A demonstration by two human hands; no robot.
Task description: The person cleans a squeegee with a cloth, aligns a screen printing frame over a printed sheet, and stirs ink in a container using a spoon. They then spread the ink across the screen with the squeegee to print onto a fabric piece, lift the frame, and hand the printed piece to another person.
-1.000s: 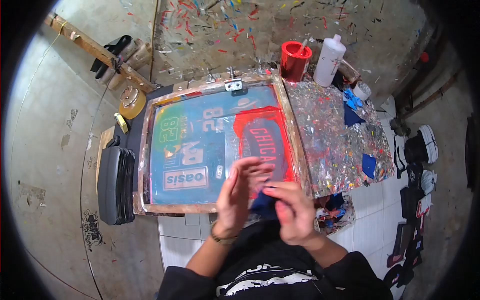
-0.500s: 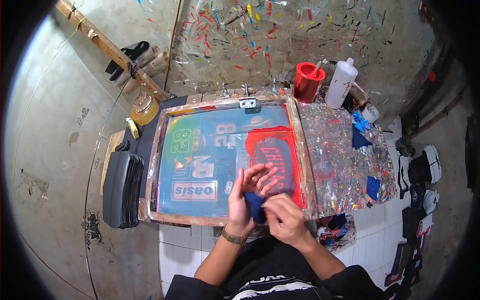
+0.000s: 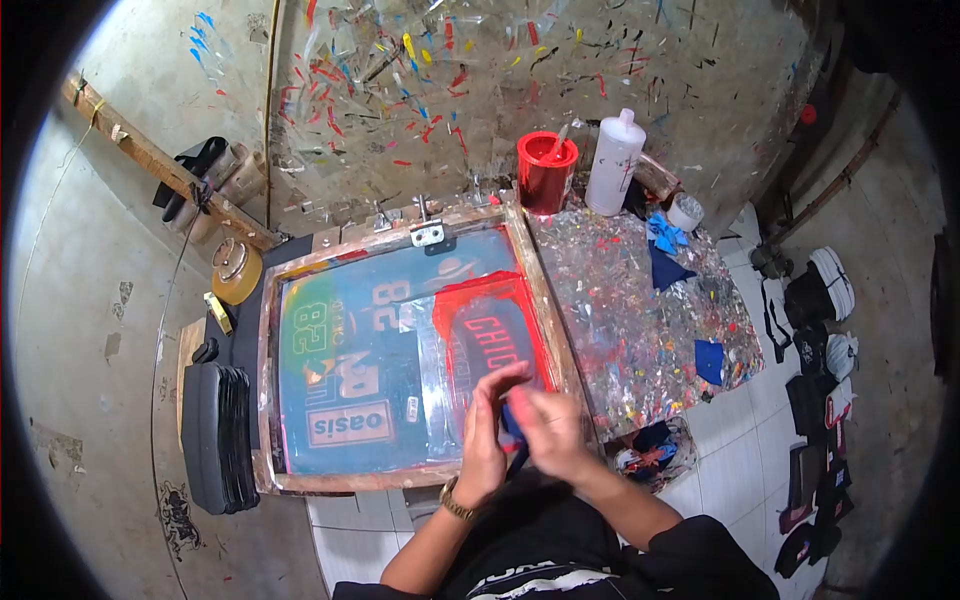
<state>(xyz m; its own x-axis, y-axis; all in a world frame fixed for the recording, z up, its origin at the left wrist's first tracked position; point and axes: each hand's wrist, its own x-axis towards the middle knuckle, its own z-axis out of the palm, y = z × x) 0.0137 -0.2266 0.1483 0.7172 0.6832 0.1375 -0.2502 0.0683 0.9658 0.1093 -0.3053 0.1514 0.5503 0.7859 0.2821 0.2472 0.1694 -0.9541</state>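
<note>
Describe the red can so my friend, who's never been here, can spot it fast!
Start at the big wooden frame, then go to its far right corner. There, at the back of the paint-splattered board, stands the red can. It's open-topped with a stick poking out, and shorter than the whitish bottle just to its right.

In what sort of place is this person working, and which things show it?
Most likely a small screen-printing workshop. A framed screen bears lettering and red ink, a red can stands at the back of the paint-spattered table, and the wall behind is streaked with many colours.
</note>
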